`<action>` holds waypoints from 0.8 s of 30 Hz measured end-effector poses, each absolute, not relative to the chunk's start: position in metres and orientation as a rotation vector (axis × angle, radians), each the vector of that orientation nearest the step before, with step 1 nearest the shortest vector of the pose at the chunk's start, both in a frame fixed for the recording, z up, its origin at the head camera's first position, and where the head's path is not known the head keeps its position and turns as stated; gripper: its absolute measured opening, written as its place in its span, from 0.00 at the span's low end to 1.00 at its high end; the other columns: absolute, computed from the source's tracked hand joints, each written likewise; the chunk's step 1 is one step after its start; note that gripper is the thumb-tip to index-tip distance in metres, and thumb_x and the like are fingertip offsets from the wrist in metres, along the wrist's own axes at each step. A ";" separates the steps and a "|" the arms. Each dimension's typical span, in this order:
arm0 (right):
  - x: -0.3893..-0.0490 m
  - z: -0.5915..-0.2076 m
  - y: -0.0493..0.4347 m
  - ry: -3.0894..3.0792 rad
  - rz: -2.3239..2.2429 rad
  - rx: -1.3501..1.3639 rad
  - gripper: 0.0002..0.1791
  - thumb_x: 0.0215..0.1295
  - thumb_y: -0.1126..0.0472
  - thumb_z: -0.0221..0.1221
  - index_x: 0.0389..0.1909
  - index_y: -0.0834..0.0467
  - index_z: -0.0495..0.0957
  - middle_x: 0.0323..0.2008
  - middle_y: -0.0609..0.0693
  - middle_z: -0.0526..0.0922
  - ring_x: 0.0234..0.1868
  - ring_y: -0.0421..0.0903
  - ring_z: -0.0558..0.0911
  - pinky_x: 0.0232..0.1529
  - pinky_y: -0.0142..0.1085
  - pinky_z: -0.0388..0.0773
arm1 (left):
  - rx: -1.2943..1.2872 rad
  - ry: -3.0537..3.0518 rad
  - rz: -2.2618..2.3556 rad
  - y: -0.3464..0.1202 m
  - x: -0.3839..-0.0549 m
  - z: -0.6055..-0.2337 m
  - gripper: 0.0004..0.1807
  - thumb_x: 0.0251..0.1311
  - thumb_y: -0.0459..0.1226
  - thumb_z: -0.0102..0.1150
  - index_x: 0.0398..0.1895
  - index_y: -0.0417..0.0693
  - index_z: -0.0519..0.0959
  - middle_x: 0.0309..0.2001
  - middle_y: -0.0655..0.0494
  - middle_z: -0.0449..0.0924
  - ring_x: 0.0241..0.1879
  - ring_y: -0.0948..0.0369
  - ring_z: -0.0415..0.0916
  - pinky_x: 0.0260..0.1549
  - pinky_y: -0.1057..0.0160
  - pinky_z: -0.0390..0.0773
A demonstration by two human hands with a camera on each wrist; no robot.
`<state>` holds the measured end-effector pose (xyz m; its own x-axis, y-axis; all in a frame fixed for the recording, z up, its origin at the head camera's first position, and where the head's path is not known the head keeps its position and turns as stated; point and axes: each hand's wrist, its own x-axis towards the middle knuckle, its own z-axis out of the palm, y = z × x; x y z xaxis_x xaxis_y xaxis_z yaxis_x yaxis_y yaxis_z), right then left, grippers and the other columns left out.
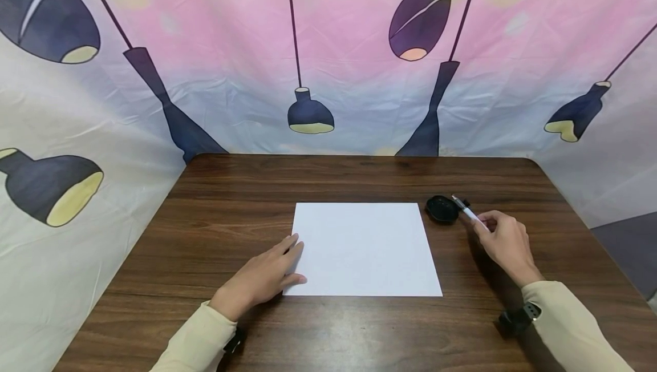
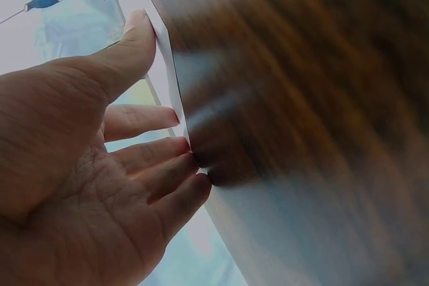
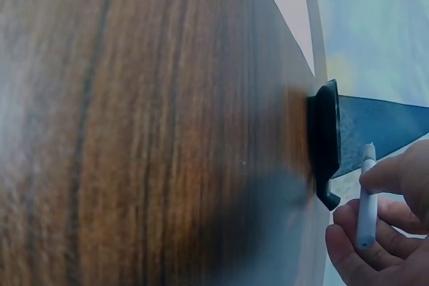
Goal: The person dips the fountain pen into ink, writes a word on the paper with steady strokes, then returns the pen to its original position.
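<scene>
A blank white sheet of paper (image 1: 361, 249) lies flat on the brown wooden table. My left hand (image 1: 264, 275) rests at its left edge, fingers stretched out and fingertips touching it; the left wrist view shows the extended fingers (image 2: 151, 189) along the paper's rim. To the right of the sheet, my right hand (image 1: 505, 241) pinches a white pen (image 1: 469, 212) with a silvery tip. The pen slants up and left, its tip close to a small black dish (image 1: 442, 210). In the right wrist view, thumb and fingers hold the pen (image 3: 367, 199) just off the dish (image 3: 324, 142).
The wooden table (image 1: 359, 326) stretches around the paper to a rounded far edge. Behind it hangs a cloth (image 1: 231, 75) printed with lamps. A black band (image 1: 520, 318) is on the right wrist. Something grey (image 1: 626, 246) stands beyond the table's right side.
</scene>
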<state>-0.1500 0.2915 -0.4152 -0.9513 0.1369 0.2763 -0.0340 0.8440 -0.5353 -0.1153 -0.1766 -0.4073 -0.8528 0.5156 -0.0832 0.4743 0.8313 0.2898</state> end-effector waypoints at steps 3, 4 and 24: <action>-0.150 -0.414 0.291 -2.711 0.807 -0.054 0.10 0.68 0.63 0.62 0.42 0.68 0.83 0.30 0.58 0.85 0.25 0.45 0.78 0.25 0.35 0.70 | 0.772 2.852 0.389 -0.176 -0.116 -0.407 0.36 0.69 0.49 0.60 0.71 0.33 0.68 0.74 0.34 0.60 0.70 0.41 0.65 0.61 0.40 0.72; -0.149 -0.413 0.291 -2.708 0.809 -0.047 0.10 0.69 0.63 0.62 0.42 0.68 0.83 0.31 0.58 0.85 0.25 0.45 0.77 0.24 0.34 0.70 | 0.771 2.851 0.388 -0.176 -0.116 -0.407 0.36 0.69 0.49 0.60 0.71 0.33 0.68 0.74 0.34 0.60 0.70 0.41 0.64 0.61 0.40 0.72; -0.148 -0.407 0.290 -2.666 0.860 0.010 0.11 0.71 0.63 0.62 0.44 0.69 0.82 0.35 0.64 0.86 0.25 0.44 0.79 0.22 0.32 0.71 | 0.770 2.849 0.396 -0.176 -0.115 -0.408 0.36 0.70 0.49 0.60 0.72 0.34 0.67 0.74 0.35 0.60 0.71 0.42 0.64 0.61 0.41 0.72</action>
<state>-0.1479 0.2898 -0.4066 -0.9425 0.0962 0.3200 -0.1089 0.8170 -0.5663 -0.1149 -0.1764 -0.4076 -0.8539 0.5129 -0.0877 0.4696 0.8322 0.2947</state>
